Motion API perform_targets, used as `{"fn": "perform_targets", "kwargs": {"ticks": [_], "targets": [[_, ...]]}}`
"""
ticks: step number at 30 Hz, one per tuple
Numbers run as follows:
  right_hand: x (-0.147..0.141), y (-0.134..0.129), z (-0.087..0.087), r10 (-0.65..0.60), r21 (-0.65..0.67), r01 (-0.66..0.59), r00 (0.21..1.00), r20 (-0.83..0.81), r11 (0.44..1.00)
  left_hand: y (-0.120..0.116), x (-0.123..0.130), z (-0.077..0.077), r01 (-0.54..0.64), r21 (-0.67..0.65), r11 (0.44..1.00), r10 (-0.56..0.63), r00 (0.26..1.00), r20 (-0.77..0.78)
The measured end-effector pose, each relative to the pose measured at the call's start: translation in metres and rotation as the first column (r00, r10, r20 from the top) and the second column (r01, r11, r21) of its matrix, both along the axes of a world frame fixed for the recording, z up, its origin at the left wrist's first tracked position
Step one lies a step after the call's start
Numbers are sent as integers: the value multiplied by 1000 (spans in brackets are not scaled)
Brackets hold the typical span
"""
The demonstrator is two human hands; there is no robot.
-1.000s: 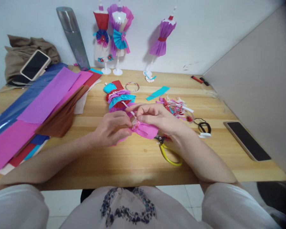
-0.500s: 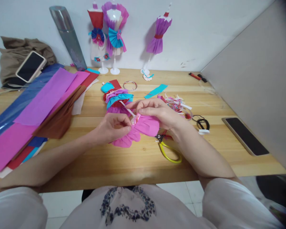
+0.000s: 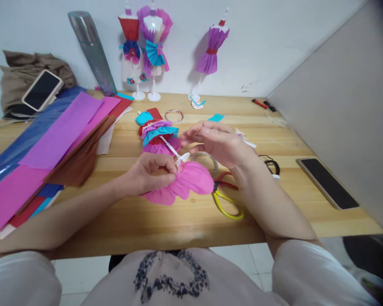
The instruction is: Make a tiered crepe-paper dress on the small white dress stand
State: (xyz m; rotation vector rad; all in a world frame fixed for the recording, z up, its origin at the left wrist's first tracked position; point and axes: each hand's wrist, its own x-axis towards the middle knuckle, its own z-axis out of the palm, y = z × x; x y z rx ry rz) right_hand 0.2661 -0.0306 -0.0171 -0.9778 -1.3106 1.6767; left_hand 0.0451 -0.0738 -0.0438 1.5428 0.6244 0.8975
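Note:
My left hand (image 3: 158, 172) pinches the gathered edge of a pink crepe paper ruffle (image 3: 191, 182), which fans out scalloped to the right. Up and to the right of it, my right hand (image 3: 218, 142) is off the paper, fingers apart and slightly curled, holding nothing. Just beyond lies a small mannequin (image 3: 156, 131) dressed in blue, red and purple paper, its white stand pointing toward the ruffle. A roll of clear tape (image 3: 206, 160) rests under my right hand. Scissors with a red and a yellow handle (image 3: 228, 206) lie right of the ruffle, their blades hidden.
Crepe paper sheets (image 3: 60, 131) are piled at left, beside a leaning bottle (image 3: 94, 53) and a phone (image 3: 42, 90). Dressed mannequins (image 3: 130, 55) stand along the wall. Another phone (image 3: 328, 182) lies at right near a partition (image 3: 335, 106). A blue paper strip (image 3: 216, 117) lies behind my right hand.
My right hand has let go of the ruffle and moved up and right, its fingers opening. The ruffle has spread out lower, still pinched in my left hand.

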Motion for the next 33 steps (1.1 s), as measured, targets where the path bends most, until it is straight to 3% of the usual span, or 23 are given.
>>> {"fn": "perform_targets", "kwargs": {"ticks": [2, 4, 6, 9, 11, 15, 19, 27, 33], "targets": [[11, 1, 5, -25, 125, 10, 992, 122, 992, 0, -1, 1, -58, -16, 998, 59, 997, 44], [22, 1, 11, -3, 241, -66, 961, 275, 968, 1, -3, 3, -113, -4, 994, 113, 991, 67], [30, -1, 16, 97, 242, -208, 909, 405, 948, 2, -5, 3, -176, 23, 984, 174, 981, 84], [29, -6, 18, 255, 171, -354, 868, 426, 919, 3, -8, 1, -281, 35, 959, 276, 956, 101], [20, -9, 13, 252, 158, -327, 895, 369, 932, 3, -9, 0, -323, 50, 945, 316, 942, 109], [-1, -13, 1, 132, 62, -149, 966, 223, 987, 3, -10, 1, -323, 68, 944, 312, 940, 139], [-10, -15, -2, 5, 18, -8, 992, 123, 1000, 4, -8, 6, -340, 23, 940, 333, 930, 155], [-14, -15, 2, 76, -156, -90, 993, -93, 984, 5, -6, -6, -332, -156, 930, 365, 881, 302], [-20, -17, -4, 1, -32, -3, 999, -51, 999, 5, -7, -11, -320, -154, 935, 353, 888, 295]]}}
